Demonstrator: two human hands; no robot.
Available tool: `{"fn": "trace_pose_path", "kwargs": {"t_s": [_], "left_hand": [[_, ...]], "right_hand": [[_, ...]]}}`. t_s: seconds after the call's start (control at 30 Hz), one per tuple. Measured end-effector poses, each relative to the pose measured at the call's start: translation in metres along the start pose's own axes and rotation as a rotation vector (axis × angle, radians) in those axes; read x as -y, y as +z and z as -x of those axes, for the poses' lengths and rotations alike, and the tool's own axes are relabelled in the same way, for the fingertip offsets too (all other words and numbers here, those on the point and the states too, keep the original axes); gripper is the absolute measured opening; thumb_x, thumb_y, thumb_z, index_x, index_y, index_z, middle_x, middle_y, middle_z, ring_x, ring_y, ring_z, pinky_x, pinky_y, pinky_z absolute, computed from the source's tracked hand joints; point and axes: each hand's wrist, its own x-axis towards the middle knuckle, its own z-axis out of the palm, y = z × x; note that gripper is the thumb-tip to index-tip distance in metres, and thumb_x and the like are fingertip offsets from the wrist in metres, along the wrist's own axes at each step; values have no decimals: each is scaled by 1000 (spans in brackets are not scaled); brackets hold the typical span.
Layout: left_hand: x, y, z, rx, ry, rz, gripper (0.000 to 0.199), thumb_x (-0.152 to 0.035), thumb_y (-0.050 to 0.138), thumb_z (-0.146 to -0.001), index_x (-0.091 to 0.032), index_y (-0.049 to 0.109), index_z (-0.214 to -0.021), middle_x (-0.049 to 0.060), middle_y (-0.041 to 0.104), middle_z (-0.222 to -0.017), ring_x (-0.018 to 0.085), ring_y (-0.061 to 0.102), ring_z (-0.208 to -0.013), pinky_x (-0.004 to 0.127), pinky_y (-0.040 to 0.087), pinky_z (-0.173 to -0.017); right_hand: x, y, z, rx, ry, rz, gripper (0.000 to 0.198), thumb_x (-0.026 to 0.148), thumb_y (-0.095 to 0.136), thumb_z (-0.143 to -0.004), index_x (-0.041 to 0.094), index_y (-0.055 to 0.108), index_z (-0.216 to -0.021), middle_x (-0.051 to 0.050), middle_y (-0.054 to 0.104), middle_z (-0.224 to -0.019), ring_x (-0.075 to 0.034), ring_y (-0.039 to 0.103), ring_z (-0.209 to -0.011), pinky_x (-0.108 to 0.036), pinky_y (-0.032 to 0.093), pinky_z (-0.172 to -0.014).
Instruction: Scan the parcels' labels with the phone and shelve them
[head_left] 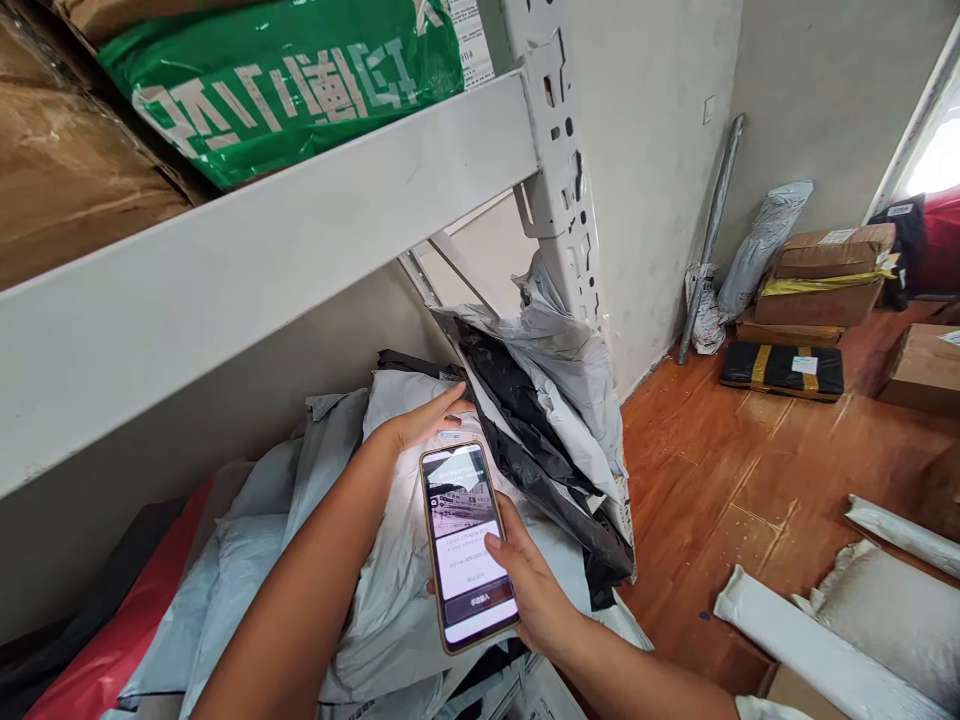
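My right hand (529, 580) is wrapped round a smartphone (466, 500), its thumb over the lit screen. The screen shows a camera picture of a printed label, with text below it. Past the phone's top edge, my left hand (433, 418) lies with its fingers stretched out against a pale mailer bag (386, 525). Its fingertips reach the edge of the black plastic bags (517, 400) standing at the shelf's end. Part of a label shows just under the left hand. The phone hides the middle of the pale bag.
A white shelf beam (300, 240) crosses above my arms, joined to a slotted upright (562, 180). On the upper shelf lie a green parcel (292, 90) and a brown carton (67, 150). Stacked boxes (821, 290) and a white tube-shaped parcel (802, 640) lie on the wooden floor.
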Motion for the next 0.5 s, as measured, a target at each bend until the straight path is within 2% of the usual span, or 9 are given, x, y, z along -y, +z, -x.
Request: {"fn": "trace_pose_path", "kwargs": {"t_s": [0.07,0.13,0.2,0.27,0.4,0.5], "left_hand": [[0,1,0,-1,4,9,94,-84,20,-78,-23,39,-146,8,44,-149,31,48,-126,38,35,-103],[0,2,0,-16,16,-11,92,-83,19,-79,-22,40,-145,7,37,-153,30,45,-130,37,33,-104],[0,2,0,-32,38,-38,87,-79,17,-83,-23,41,-144,5,30,-157,29,42,-133,37,31,-105],[-1,3,1,-41,52,-56,82,-75,15,-86,-23,41,-144,5,27,-158,28,41,-133,37,29,-107],[-3,5,2,-62,30,-63,80,-74,17,-86,-26,40,-145,5,30,-157,27,42,-133,39,24,-109],[-2,6,1,-81,55,-122,81,-75,14,-85,-26,40,-144,6,38,-153,28,45,-130,40,27,-107]], "right_hand": [[4,-1,3,51,38,-22,60,30,70,-73,28,40,-125,-5,64,-118,-26,69,-95,-44,53,-81],[9,-3,8,120,115,-43,71,14,67,-64,28,39,-128,-3,68,-111,-26,71,-93,-41,53,-81],[11,-3,13,161,190,-55,80,6,62,-58,29,37,-131,-1,70,-106,-25,72,-90,-40,52,-80],[11,-3,17,141,228,-62,76,8,63,-63,30,36,-131,-1,71,-105,-25,73,-84,-41,52,-79],[5,-2,20,53,210,-25,55,31,64,-82,31,37,-129,-3,71,-104,-24,74,-69,-38,54,-65],[2,-1,21,65,184,-20,57,24,65,-77,31,39,-127,-1,71,-103,-23,74,-69,-34,53,-62]]}}
